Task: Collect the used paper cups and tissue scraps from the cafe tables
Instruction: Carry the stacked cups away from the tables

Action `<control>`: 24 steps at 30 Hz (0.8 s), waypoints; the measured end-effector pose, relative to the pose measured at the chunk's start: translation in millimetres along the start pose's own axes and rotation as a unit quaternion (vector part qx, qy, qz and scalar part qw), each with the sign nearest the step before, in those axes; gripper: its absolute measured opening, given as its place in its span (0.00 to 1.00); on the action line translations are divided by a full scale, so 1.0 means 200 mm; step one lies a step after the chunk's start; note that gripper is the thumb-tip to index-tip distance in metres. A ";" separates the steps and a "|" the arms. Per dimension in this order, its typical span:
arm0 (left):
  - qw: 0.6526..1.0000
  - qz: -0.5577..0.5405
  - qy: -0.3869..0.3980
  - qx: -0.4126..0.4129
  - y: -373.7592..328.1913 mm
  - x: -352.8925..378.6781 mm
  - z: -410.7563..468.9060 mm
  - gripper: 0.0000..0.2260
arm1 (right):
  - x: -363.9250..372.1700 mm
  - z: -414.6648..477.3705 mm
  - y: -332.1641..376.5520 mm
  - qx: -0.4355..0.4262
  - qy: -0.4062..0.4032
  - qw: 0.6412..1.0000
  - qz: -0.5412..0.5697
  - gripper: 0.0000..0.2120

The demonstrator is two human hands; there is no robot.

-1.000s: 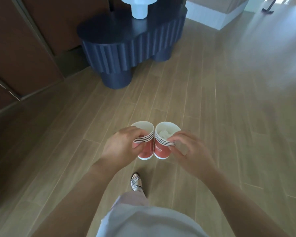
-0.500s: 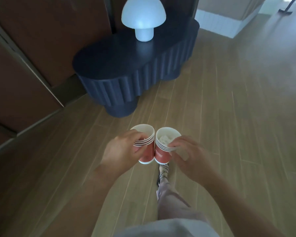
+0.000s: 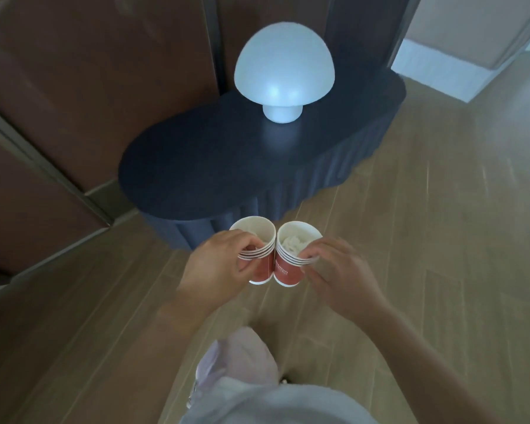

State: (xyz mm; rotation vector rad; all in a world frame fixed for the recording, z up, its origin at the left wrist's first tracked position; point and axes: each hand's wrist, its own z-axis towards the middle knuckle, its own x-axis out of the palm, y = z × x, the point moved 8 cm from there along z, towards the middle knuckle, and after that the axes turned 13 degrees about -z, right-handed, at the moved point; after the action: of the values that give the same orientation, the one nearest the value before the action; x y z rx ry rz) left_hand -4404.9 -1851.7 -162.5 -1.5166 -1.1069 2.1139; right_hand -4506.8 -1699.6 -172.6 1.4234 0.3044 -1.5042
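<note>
I carry two stacks of red paper cups with white rims, side by side and touching, above the floor. My left hand (image 3: 219,266) grips the left cup stack (image 3: 262,272) near its rims. My right hand (image 3: 337,272) grips the right cup stack (image 3: 288,272); white crumpled tissue scraps (image 3: 292,241) lie inside its top cup. A bit of white shows inside the left stack too, mostly hidden by my fingers.
A dark blue fluted oval table (image 3: 227,166) stands just ahead, with a white mushroom lamp (image 3: 283,73) on it. Brown wall panels (image 3: 89,71) rise behind and to the left. Wood plank floor (image 3: 441,224) spreads to the right. My legs (image 3: 236,359) show below.
I have walked closer to the blue table; it and the lamp now sit lower and larger in view. Both hands keep the same hold on the cup stacks.
</note>
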 end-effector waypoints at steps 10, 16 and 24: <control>0.999 0.030 0.002 -0.022 0.45 -0.17 1.11 0.08 | 0.29 1.17 -0.27 -0.010 0.005 1.000 -0.011 0.11; 0.999 0.037 0.010 -0.032 0.61 -0.27 1.52 0.07 | 0.42 1.63 -0.38 -0.021 0.030 0.999 -0.010 0.10; 0.994 0.041 -0.031 -0.098 0.81 -0.31 1.83 0.10 | 0.60 2.09 -0.49 -0.071 0.089 0.993 0.024 0.07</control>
State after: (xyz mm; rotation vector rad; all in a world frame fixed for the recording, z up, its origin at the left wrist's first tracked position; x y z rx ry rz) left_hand -4682.7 -2144.8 -189.2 -1.6168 -1.3308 2.1743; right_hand -4811.8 -2022.5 -202.3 1.4437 0.4742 -1.2936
